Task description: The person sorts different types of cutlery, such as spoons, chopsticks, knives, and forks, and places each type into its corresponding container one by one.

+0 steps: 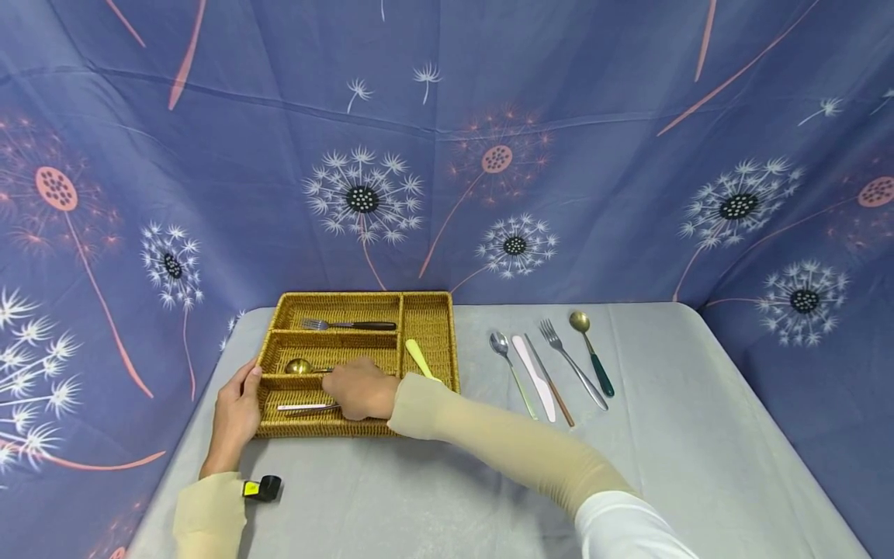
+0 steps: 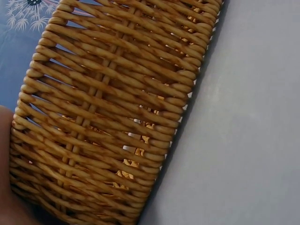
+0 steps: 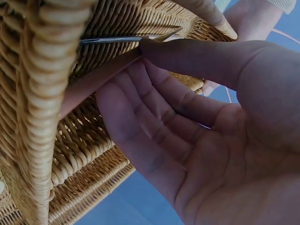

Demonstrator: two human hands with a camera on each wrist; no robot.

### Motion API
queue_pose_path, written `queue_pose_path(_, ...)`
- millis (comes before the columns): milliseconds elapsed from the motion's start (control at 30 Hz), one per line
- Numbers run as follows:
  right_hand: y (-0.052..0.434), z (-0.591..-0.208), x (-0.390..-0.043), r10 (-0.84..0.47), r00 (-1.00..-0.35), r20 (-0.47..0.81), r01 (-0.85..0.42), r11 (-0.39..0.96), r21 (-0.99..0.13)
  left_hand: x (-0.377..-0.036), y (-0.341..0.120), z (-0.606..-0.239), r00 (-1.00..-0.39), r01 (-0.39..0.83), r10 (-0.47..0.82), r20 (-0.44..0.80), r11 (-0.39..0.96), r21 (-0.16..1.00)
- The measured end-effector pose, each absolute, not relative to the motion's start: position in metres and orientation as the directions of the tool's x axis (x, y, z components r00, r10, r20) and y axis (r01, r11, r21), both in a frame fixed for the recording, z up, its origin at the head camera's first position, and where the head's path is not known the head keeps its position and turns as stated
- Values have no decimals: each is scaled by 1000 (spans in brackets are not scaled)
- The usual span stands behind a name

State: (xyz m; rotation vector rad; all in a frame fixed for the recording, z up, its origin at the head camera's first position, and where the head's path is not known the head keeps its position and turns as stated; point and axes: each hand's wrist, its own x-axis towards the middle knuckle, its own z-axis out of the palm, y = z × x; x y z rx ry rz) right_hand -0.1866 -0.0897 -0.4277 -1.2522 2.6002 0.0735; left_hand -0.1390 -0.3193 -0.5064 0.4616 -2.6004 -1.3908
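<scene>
A wicker tray (image 1: 427, 326) with several compartments stands at the table's left. My left hand (image 1: 246, 388) holds its left edge, thumb on the rim; the left wrist view shows only the tray's outer wall (image 2: 108, 112). In the front compartment my right hand (image 1: 342, 394) pinches a pink-handled knife (image 1: 302, 407), whose blade points left. In the right wrist view the thumb (image 3: 187, 58) presses on the knife (image 3: 101, 79) against the fingertips. A dark-handled fork (image 1: 349, 324) lies in the back compartment and a gold spoon (image 1: 299, 366) in the middle one.
A pale yellow handle (image 1: 419, 359) lies in the tray's right compartment. On the grey table (image 1: 663, 466), right of the tray, lie a silver spoon (image 1: 513, 371), two knives (image 1: 536, 379), a fork (image 1: 573, 365) and a green-handled gold spoon (image 1: 592, 353). Blue cloth walls surround the table.
</scene>
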Motion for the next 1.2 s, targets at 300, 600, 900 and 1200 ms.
queue_pose_path(300,-83,-426,-187,-754,-610,-244,-754,647,-114,-139,-319,-505,-940,-200,-340,-14,520,831)
queue_pose_path(600,-54,-418,-184,-775,-621,-112,-740,628,-241,-139,-319,-506,-935,-198,-354,0,521,830)
queue_pose_path(900,-13,-407,-171,-776,-630,28,-746,595,-300,-138,-320,-507,-936,-205,-352,-10,523,827)
queue_pose_path(1200,32,-414,-157,-709,-701,73,-666,615,-421,-138,-319,-507,-937,-199,-348,-3,527,826)
